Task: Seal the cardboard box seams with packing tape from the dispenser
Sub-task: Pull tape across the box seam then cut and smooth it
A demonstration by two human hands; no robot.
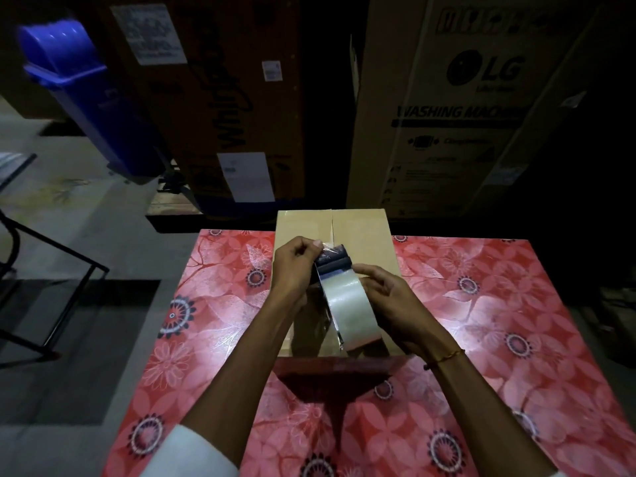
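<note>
Cardboard box point(361, 232) sits on your floral table point(481, 304), centre seam untaped. Your right hand point(389, 297) grips the tape dispenser point(347, 304); your left hand point(296, 266) pinches the tape end point(327, 247). Next, stick it down at the seam's start.

Dispenser point(335, 261) mostly hidden behind hands; box point(361, 232) seam partly covered; far labels blurred.

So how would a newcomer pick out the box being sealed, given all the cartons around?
Find the red floral table. The cardboard box sits at its far edge, under both hands. Unlike the tall printed cartons behind, it is small, plain and unprinted.
</note>
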